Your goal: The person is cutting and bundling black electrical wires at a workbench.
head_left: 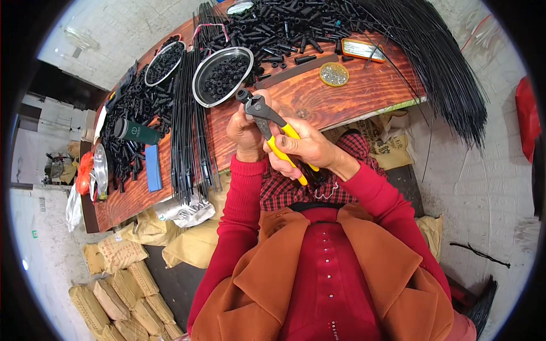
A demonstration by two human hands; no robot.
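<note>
The right hand (304, 149) wraps closed around the smooth yellow handles of steel end-cutting pliers (267, 116), dark jaws pointing up-left. The left hand (244, 133) pinches closed beside the jaws; what it holds is hidden. Just beyond lies a round metal dish (200, 85) of small black plastic parts.

The right hand (304, 149) squeezes yellow pliers (272, 126). The left hand (245, 133) is up by the pliers' black tip, pinching something too small to see. Behind them a wooden table (364, 85) holds a bowl (223, 68) of black bits and long black rods (185, 119).
</note>
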